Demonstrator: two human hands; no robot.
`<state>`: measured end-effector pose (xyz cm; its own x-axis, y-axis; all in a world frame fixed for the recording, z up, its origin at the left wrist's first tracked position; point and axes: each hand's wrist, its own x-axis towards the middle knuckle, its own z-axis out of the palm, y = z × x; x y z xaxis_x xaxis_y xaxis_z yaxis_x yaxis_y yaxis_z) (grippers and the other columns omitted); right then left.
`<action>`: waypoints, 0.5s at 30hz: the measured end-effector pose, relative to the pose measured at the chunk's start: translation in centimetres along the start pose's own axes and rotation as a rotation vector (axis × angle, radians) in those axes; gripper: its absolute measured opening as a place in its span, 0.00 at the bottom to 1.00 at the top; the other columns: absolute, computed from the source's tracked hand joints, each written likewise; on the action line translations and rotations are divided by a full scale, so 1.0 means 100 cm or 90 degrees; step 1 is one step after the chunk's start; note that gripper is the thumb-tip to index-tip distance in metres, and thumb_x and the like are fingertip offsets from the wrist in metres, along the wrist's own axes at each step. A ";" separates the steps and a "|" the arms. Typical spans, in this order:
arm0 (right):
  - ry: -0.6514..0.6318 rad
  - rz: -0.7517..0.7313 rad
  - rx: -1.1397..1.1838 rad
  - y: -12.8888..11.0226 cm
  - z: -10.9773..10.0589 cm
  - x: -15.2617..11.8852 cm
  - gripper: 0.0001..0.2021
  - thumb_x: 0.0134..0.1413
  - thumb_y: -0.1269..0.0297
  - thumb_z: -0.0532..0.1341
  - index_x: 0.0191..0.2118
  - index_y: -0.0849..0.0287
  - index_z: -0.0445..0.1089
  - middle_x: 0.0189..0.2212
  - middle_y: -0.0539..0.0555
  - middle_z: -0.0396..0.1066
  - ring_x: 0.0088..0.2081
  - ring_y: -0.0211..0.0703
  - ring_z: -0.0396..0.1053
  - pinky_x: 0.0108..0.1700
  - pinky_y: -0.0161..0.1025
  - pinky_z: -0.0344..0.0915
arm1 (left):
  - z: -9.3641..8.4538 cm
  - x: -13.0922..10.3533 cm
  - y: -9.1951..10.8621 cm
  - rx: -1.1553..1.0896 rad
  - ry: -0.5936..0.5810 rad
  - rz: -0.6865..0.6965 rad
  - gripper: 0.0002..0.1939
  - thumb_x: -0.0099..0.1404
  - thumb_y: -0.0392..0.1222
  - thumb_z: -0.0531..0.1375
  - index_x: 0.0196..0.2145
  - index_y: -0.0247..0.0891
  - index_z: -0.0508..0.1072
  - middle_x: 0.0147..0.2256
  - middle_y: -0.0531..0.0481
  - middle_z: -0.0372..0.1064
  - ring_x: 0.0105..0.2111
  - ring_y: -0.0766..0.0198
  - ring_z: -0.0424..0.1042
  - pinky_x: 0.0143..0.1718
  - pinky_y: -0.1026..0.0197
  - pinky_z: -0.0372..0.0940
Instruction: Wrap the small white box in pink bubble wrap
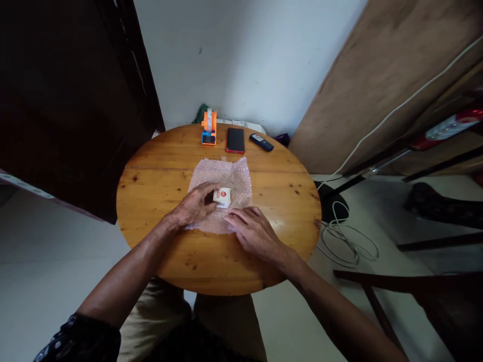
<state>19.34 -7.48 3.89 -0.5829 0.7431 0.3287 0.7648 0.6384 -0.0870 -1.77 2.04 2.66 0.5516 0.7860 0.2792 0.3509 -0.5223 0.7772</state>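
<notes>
A sheet of bubble wrap point(226, 176) lies flat in the middle of a round wooden table point(158, 186). On its near part stands a small white box with a red label point(222, 197). My left hand point(194, 206) grips that box from the left with thumb and fingers. My right hand point(254, 231) rests palm down on the near right corner of the bubble wrap, fingers spread, just below the box.
At the table's far edge stand an orange tape dispenser point(209, 127), a dark phone with a red rim point(235, 140) and a small dark handset point(261, 142). A white cable point(345, 244) coils on the floor to the right. A dark cabinet point(75, 95) stands at the left.
</notes>
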 end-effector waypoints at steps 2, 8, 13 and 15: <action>-0.019 -0.012 -0.019 0.001 0.001 0.000 0.18 0.56 0.79 0.56 0.49 0.60 0.73 0.48 0.59 0.76 0.43 0.50 0.72 0.49 0.47 0.61 | 0.000 0.000 -0.001 0.008 -0.001 0.008 0.26 0.57 0.30 0.60 0.54 0.39 0.72 0.52 0.45 0.72 0.52 0.57 0.71 0.58 0.52 0.65; 0.052 -0.026 0.055 0.001 -0.005 0.002 0.11 0.64 0.72 0.54 0.38 0.57 0.75 0.39 0.55 0.78 0.39 0.44 0.72 0.46 0.43 0.63 | -0.002 -0.003 0.005 -0.005 -0.009 0.005 0.25 0.57 0.30 0.59 0.53 0.38 0.72 0.50 0.45 0.73 0.50 0.58 0.72 0.54 0.54 0.67; 0.066 0.018 0.172 -0.004 -0.019 0.000 0.11 0.67 0.69 0.54 0.39 0.55 0.74 0.38 0.53 0.78 0.39 0.42 0.73 0.46 0.41 0.65 | -0.005 -0.011 0.017 -0.017 -0.047 -0.018 0.25 0.56 0.30 0.59 0.51 0.42 0.73 0.49 0.47 0.74 0.50 0.58 0.72 0.55 0.52 0.66; 0.053 0.048 0.208 -0.005 -0.023 -0.001 0.11 0.67 0.68 0.54 0.38 0.55 0.74 0.36 0.52 0.78 0.38 0.41 0.73 0.44 0.41 0.65 | -0.010 -0.014 0.020 -0.054 -0.066 -0.038 0.22 0.58 0.34 0.61 0.51 0.42 0.74 0.51 0.47 0.73 0.51 0.56 0.72 0.55 0.51 0.67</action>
<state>19.67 -8.35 6.04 -0.4934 0.7801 0.3847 0.6681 0.6231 -0.4067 -2.56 0.26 4.38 0.6078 0.7746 0.1750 0.3229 -0.4424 0.8366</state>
